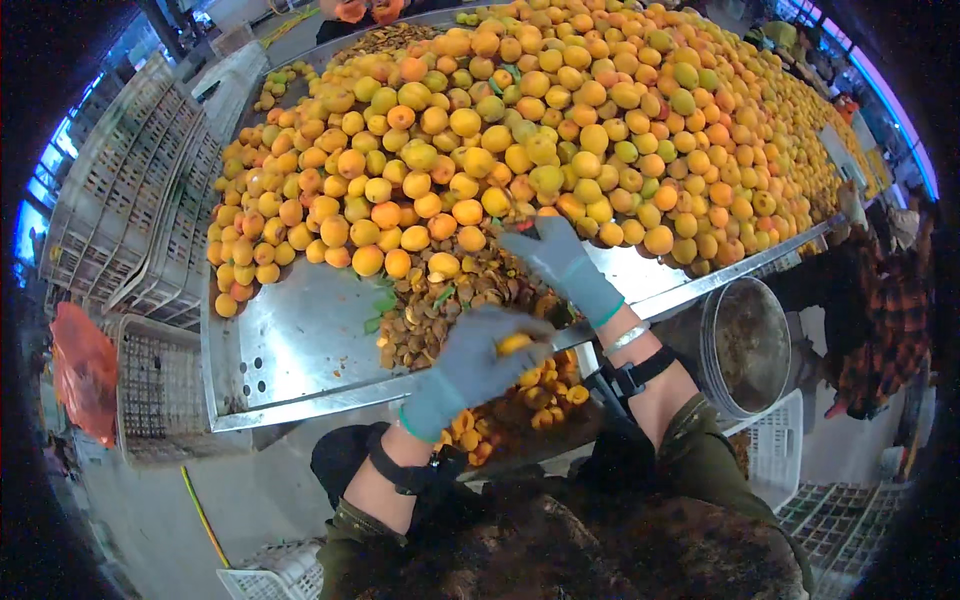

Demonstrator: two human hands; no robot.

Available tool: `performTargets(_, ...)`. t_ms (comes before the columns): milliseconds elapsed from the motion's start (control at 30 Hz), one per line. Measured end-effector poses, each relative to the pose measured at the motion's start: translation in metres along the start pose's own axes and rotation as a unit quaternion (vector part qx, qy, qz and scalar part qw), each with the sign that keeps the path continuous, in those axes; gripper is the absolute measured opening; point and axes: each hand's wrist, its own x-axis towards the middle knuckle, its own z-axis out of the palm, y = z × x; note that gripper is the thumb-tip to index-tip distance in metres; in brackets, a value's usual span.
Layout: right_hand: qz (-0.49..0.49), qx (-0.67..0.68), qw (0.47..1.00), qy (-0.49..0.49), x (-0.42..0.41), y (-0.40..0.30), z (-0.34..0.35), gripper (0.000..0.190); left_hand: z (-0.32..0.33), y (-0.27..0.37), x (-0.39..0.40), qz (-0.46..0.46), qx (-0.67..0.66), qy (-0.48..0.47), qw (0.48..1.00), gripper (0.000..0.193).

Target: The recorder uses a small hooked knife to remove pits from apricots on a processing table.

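My left hand (480, 352), in a grey glove with a teal cuff, holds a yellow-orange apricot piece (514, 344) between thumb and fingers, over the table's front edge. Farther forward, my right hand (553, 259), gloved the same way, reaches to the lower edge of a large heap of whole apricots (450, 150). Something small, red and dark shows at its fingertips; blur hides what it is and whether it is gripped. Brown apricot stones (420, 330) lie piled between the hands and the heap. Below the edge, before my body, are split apricots (544, 394) in a container.
The metal table (300, 337) has a raised rim. Plastic crates (127, 187) stand stacked at left, beside a red bag (84, 375). At right are a round bucket (750, 345), a white crate (776, 450) and a person in plaid sleeves (889, 322).
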Motion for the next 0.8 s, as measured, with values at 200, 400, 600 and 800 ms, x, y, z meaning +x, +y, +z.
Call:
performTargets(200,-0.089,-0.278,0.956,-0.037,0.02,-0.029,0.017,0.047,-0.007,-0.013,-0.002,-0.111,0.006,0.099,0.989,0.019)
performTargets(400,-0.049,-0.304,0.949,-0.069,0.031,-0.034,0.03,0.049,-0.015,-0.023,0.003,-0.173,-0.136,0.317,0.922,0.025)
performTargets(600,0.012,0.126,0.985,-0.117,-0.016,-0.05,0.024,0.046,-0.018,-0.035,-0.005,-0.095,-0.109,0.357,0.923,0.032)
performTargets(800,-0.121,0.081,0.989,0.014,-0.059,-0.04,0.022,0.05,-0.024,-0.007,0.007,-0.117,-0.153,0.234,0.953,0.04)
